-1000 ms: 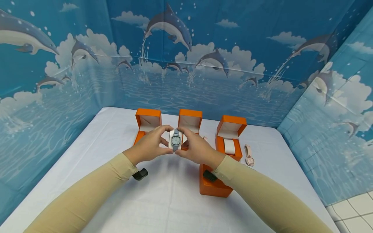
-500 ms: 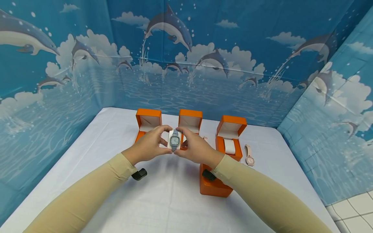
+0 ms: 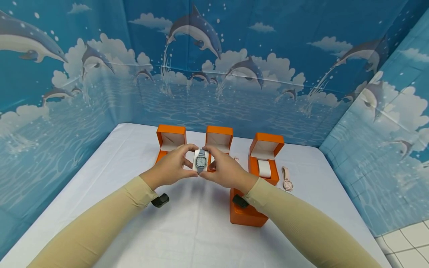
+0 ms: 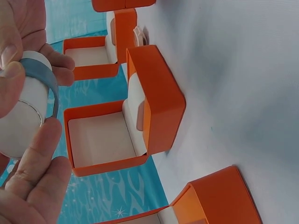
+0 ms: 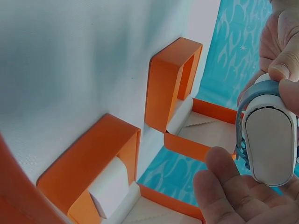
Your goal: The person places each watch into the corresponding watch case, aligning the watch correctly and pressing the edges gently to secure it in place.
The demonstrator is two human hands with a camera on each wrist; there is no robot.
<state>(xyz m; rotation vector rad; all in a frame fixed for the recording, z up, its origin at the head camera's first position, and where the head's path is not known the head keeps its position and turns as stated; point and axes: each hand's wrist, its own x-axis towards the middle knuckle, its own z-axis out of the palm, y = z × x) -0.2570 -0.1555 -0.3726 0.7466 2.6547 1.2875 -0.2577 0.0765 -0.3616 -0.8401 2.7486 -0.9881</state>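
My left hand [image 3: 172, 167] and right hand [image 3: 229, 171] hold a wristwatch [image 3: 201, 161] between them, raised above the table with its square pale dial facing up toward my head. Its blue-grey strap [image 4: 41, 71] wraps around a white watch cushion [image 5: 270, 147]. Each hand pinches the cushioned watch from its own side, fingers at the far end and thumb at the near end. The cushion's flat oval end shows in the right wrist view. Behind the hands stand the left orange watch box [image 3: 171, 137] and middle orange box [image 3: 219, 139], lids up, their lower parts partly hidden.
To the right, a third orange box [image 3: 267, 145] has its lid up and a bare white cushion [image 3: 264, 168] inside. A pink watch [image 3: 287, 185] lies beside it. A closed orange box [image 3: 248, 217] sits under my right wrist. White cloth [image 3: 187, 230] covers the table.
Both hands and the watch have shifted very slightly left since one second ago. The grip looks the same, and the boxes stay in place.
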